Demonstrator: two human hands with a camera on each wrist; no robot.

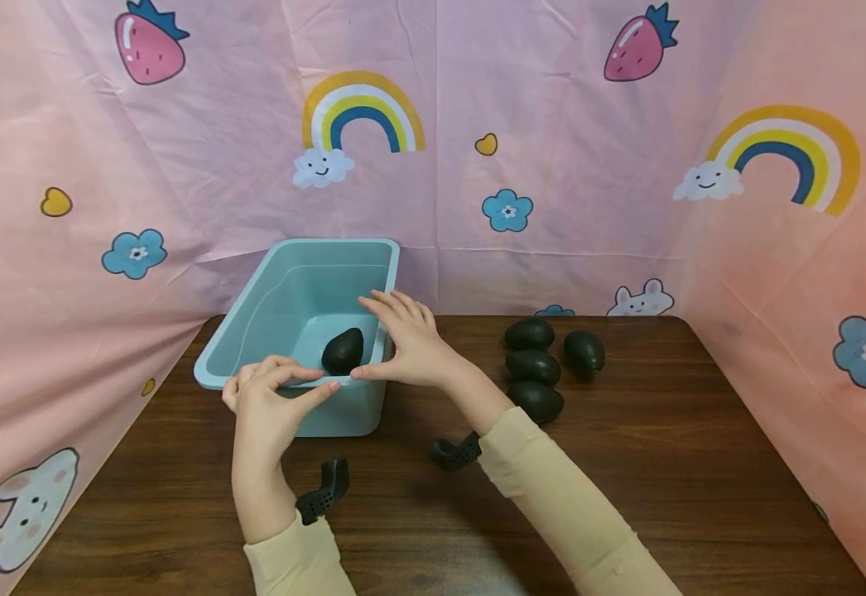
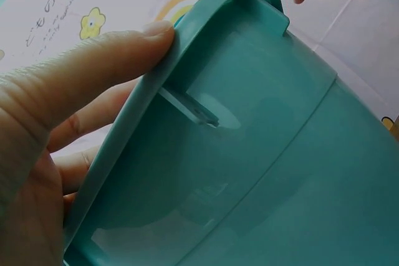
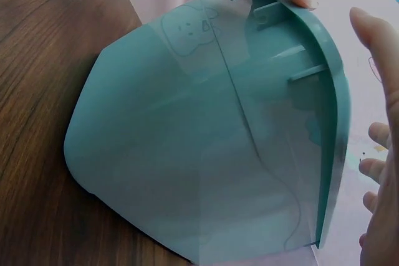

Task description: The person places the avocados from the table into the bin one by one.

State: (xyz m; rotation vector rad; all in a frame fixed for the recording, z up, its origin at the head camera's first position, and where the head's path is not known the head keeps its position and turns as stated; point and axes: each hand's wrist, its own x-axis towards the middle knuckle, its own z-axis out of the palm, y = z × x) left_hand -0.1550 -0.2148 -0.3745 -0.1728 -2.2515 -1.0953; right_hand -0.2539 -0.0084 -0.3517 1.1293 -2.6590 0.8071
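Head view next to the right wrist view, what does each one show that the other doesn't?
Only the head view shows an avocado inside the blue bin, four avocados on the table, and the sleeves.

Only the right wrist view shows the small ribs under the bin's rim.

Both show the bin, table, patterned cloth, the right grip and at least part of the left grip.

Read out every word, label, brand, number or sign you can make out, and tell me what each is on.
Large characters on the printed cloth, left wrist view: possibly Japanese, too blurred to quote.
Smaller line beside them: too small to read.
Bin and avocados: no readable text.
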